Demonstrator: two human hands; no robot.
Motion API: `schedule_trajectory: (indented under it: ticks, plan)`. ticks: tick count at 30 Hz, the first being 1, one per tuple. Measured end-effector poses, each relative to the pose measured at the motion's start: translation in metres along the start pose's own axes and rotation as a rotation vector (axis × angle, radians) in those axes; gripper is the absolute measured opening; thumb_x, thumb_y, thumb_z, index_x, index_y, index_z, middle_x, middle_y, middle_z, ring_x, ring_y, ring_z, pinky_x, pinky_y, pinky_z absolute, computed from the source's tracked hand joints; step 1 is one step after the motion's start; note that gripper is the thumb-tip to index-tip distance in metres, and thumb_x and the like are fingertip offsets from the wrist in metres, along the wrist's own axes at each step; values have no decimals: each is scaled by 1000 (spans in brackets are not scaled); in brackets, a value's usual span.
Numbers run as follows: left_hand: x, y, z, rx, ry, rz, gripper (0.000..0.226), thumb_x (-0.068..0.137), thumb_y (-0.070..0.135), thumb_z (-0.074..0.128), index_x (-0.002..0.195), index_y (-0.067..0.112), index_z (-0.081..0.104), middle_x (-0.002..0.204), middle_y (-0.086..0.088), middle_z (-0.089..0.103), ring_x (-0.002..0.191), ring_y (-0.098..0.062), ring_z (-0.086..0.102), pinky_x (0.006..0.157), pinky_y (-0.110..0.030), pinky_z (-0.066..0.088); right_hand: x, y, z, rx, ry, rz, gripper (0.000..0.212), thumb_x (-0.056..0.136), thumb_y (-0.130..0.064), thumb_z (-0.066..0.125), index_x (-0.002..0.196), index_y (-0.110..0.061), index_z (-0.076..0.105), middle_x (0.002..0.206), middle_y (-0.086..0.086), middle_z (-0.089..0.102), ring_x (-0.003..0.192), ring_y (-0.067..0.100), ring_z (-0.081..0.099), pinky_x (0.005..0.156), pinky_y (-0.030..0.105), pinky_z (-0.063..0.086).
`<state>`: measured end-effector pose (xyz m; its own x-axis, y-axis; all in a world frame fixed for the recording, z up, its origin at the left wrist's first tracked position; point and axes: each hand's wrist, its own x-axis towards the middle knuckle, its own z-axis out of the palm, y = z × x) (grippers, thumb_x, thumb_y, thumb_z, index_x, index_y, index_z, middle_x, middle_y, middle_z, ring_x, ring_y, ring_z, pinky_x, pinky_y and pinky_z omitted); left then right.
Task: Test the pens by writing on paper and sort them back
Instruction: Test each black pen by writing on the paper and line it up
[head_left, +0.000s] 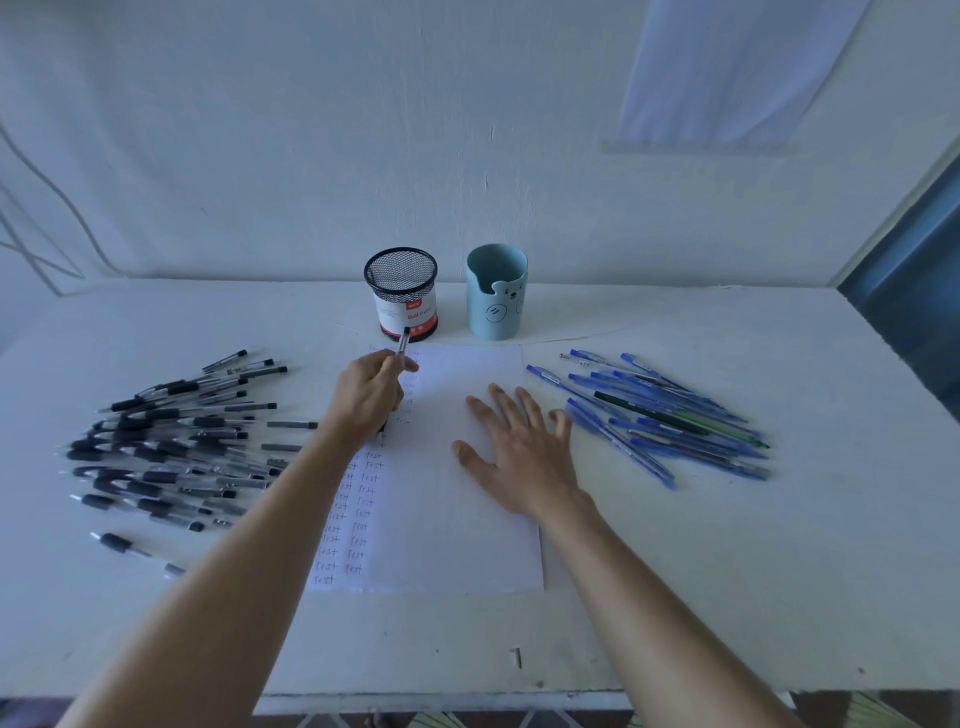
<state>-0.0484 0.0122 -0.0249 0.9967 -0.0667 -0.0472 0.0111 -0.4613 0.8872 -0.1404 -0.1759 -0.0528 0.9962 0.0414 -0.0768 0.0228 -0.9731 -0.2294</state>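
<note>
A white sheet of paper (447, 519) lies in the middle of the table, with two columns of the word "test" down its left side. My left hand (366, 395) grips a black pen (402, 343) in a writing hold, tip down on the paper's left part. My right hand (519, 447) rests flat with fingers spread on the paper's right side. A heap of black pens (176, 447) lies to the left. To the right lies a heap of blue pens (660, 415).
A black mesh pen holder (401, 293) and a light blue bear cup (496, 293) stand side by side behind the paper, against the wall. Two stray black pens (119, 544) lie near the front left. The table's front edge (467, 693) is close to me.
</note>
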Motion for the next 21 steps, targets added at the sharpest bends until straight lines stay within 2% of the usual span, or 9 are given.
schedule_trajectory:
  ticks: [2,4,6,9,12,14,16,18,21]
  plan:
    - [2,3,4,231,-63,31,19,98,24,50,97,18,68,65,-4,63,66,-25,57,59,-32,43,0,0,-1,5,1,0,62,100,-59,25,156,-36,13,166,-10,3,153,18,0,118,57,8]
    - [0,6,12,467,-99,84,18,93,29,57,107,20,65,74,-6,68,84,-27,60,64,-33,41,-1,1,-2,54,17,5,60,102,-46,28,157,-28,13,166,-9,6,152,16,2,117,55,8]
    - [-2,7,24,502,-107,113,28,91,35,62,115,21,62,84,-7,69,97,-27,58,69,-33,39,-1,2,-3,172,59,31,57,100,-31,33,154,-21,19,165,-6,14,151,12,7,116,50,9]
    - [-6,12,41,486,-117,89,41,90,43,67,122,20,59,96,-8,69,99,-23,52,68,-33,37,-1,3,-3,266,124,55,56,95,-25,32,150,-18,28,160,-4,27,148,9,17,113,44,12]
    - [-10,18,51,513,-131,44,46,90,53,64,123,21,57,102,-6,66,97,-19,48,63,-32,35,1,5,-1,266,143,68,52,98,-19,36,149,-17,30,156,-4,32,146,8,21,111,41,14]
    - [-10,18,47,463,-89,12,39,94,52,58,119,22,58,99,-5,66,100,-17,49,68,-32,38,3,4,0,285,166,80,49,98,-19,37,148,-19,33,152,-5,39,143,7,27,109,41,16]
    - [-7,13,38,442,63,37,26,98,39,52,114,20,61,91,-9,70,96,-26,59,68,-34,43,6,2,0,308,206,86,46,99,-20,39,145,-26,37,144,-9,46,138,8,33,106,43,17]
    - [-4,3,30,513,205,99,26,98,24,49,118,18,64,106,-11,69,105,-34,57,79,-39,45,9,-3,0,274,245,77,43,99,-25,43,142,-36,43,143,-9,47,138,14,34,103,47,19]
    - [-1,-15,28,633,191,169,35,98,22,50,131,22,62,134,-7,56,128,-31,41,100,-43,33,14,-14,1,137,246,35,35,99,-39,45,133,-42,53,146,-4,45,136,22,35,96,47,23]
